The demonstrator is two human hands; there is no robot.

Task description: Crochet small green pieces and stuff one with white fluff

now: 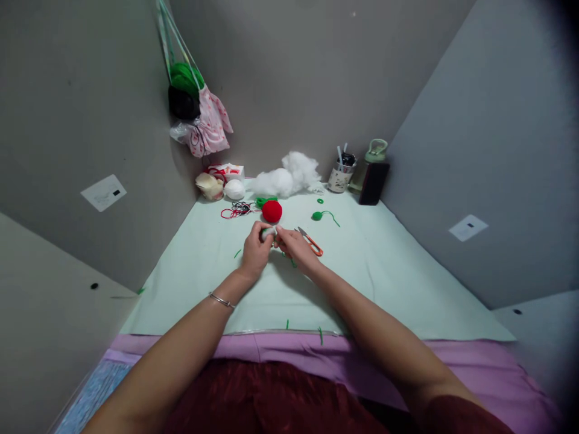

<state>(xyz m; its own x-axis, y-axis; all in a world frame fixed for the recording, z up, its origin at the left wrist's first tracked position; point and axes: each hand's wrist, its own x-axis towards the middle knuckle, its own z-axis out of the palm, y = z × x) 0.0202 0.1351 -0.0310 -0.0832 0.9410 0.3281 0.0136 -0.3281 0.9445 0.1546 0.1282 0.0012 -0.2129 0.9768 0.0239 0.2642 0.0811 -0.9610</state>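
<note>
My left hand [256, 250] is closed around a small green-and-white piece [268, 232], which looks like green crochet with white stuffing showing. At its right side, the fingers of my right hand [293, 244] pinch together against the white part. Most of the piece is hidden by my fingers. Just beyond my hands sits a red yarn ball [272, 211]. Thread snips with orange handles [312, 242] lie beside my right hand. Green yarn [293, 263] trails on the table under that hand.
White stuffing [289, 175] is heaped at the back wall. A small green ball with a tail [316, 216] and tangled yarn [239, 210] lie on the table [389, 289]. A pen cup [340, 179], black phone [374, 184] and green bottle [376, 150] stand back right. Bags [208, 120] hang left.
</note>
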